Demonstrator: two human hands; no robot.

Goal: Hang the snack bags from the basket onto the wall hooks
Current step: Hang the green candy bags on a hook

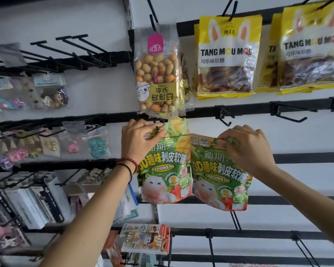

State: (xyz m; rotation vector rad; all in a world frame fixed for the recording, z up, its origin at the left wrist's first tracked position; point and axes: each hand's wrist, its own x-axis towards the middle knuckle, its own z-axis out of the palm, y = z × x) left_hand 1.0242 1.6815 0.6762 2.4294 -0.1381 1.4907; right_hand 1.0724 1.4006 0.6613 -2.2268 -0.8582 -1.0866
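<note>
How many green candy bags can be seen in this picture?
2. The left hand holds one green bag at the hook; the right hand holds the other green bag beside it. Another may hide behind the first.

White wall (96, 89) crossed by black rails (249, 108), black hooks (71, 37) jutting from them, bean bag (156, 74) on an upper hook, yellow bags (228, 54) hanging to its right, green bag (162, 170) at the hook beneath, trinket packs (52, 91) hanging at left

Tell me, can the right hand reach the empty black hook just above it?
Probably yes. The right hand, pinching a green snack bag, sits just below the empty hook, with nothing hanging between them.
</note>
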